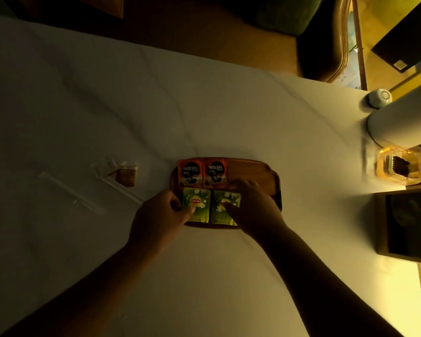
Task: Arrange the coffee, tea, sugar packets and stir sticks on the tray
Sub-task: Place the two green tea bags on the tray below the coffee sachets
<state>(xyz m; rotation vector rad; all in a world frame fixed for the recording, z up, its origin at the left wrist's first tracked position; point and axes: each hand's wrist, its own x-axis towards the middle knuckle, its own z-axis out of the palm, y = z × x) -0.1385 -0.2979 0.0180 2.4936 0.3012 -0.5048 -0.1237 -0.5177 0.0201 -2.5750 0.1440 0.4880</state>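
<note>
Two red coffee sachets are sitting side by side along the far edge of the wooden tray point(258, 172), and the white lettering on both is reading "NESCAFE": the left coffee sachet point(190, 173) and the right coffee sachet point(215, 173) are standing with their long sides running away from the camera, text upright to the viewer. Just below them two green tea packets are lying in a matching row. The left tea packet point(197, 203) is showing a red and yellow "Lipton" badge, right way up; the right tea packet point(225, 207) is carrying small writing too blurred to read.

The left hand point(162, 214) is pressing its thumb on the left tea packet's near corner, fingers curled at the tray's left rim. The right hand point(250, 205) is lying flat over the right tea packet, fingers spread loosely, gripping nothing that shows.

The tray's right portion is sitting bare, its long axis running left to right on the white cloth point(107, 117). Off to the left, a brown sugar packet point(126, 177) is lying beside a white sugar packet point(129, 165), and two wrapped stir sticks point(71, 193) are slanting diagonally across the cloth, well apart from the tray.
</note>
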